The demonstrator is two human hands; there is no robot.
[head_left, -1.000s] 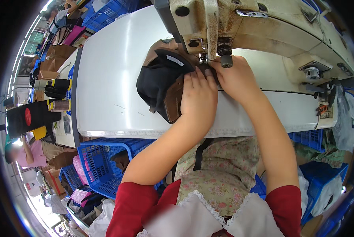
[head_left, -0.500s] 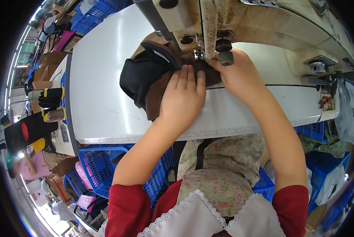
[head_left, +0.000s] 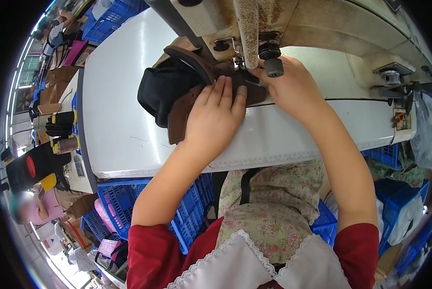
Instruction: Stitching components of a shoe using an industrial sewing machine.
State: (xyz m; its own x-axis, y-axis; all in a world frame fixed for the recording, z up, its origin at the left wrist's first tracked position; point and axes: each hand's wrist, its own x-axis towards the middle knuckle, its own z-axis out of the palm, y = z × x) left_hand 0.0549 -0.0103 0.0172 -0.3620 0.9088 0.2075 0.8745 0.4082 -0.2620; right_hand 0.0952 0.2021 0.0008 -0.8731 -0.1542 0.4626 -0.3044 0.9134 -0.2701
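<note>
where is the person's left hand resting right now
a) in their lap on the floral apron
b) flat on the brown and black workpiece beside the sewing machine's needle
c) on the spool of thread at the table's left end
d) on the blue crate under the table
b: the left hand lies palm down, fingers spread, on the brown and black workpiece just left of the needle area of the sewing machine.
</note>
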